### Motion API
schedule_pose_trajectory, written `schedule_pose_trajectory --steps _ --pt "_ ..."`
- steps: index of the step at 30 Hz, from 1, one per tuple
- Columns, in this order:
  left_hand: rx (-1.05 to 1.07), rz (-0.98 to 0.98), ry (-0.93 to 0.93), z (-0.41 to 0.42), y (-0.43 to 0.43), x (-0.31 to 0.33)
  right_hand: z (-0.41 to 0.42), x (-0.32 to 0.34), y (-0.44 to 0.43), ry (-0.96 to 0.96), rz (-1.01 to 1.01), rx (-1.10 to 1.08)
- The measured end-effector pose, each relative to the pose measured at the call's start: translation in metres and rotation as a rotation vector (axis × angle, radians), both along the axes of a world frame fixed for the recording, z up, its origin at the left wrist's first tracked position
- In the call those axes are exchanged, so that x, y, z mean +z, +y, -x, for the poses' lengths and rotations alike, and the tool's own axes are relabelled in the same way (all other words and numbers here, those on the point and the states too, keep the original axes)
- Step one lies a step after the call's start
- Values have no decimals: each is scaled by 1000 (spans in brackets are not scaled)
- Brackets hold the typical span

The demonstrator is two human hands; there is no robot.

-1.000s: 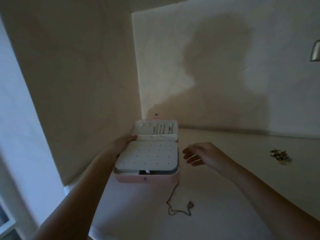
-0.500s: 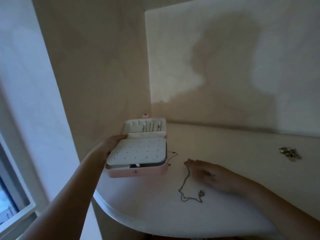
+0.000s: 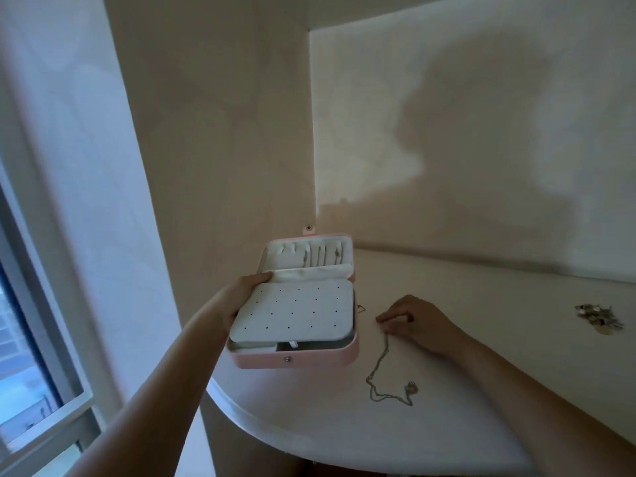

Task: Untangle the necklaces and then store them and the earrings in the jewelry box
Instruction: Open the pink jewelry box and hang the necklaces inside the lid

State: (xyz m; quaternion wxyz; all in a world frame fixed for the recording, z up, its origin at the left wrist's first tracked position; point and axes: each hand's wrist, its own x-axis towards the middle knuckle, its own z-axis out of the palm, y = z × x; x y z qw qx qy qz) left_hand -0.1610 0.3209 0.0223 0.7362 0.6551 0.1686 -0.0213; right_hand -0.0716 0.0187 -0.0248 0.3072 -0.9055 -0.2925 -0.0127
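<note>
one necklace (image 3: 386,342), long axis near-far

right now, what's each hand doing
Left hand: holding the open jewelry box by its left edge.
Right hand: pinching the far end of the necklace.

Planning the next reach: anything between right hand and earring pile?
Head view: only bare table between the right hand and the earring pile.

Left hand (image 3: 241,301) holds box (image 3: 296,361); right hand (image 3: 420,321) pinches necklace (image 3: 381,359).
</note>
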Motion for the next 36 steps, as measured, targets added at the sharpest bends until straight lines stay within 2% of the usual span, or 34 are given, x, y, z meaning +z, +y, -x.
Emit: schedule_pose_trajectory --steps 2,9,11,15,19,24,28,31,36 --pt "11 -6 2 2 2 1 -3 1 0 10 -64 -16" --pt "25 15 -3 8 -2 -2 -1 2 -5 129 -17 -18" --pt "17 25 -6 8 -6 -4 2 4 -12 254 -170 -17" --pt "5 47 -6 12 -18 -7 13 6 -28 477 -636 10" --pt "-11 57 -12 13 -31 -10 27 23 -43 605 -882 54" --pt "-4 52 -47 13 -49 -14 43 59 -60 522 -748 140" --pt "4 41 -68 9 -65 -16 52 86 -68 349 -584 98" --pt "7 31 -74 5 -79 -17 57 103 -71 187 -366 91" --pt "-22 48 -85 3 -103 -16 69 132 -75 101 -194 39"
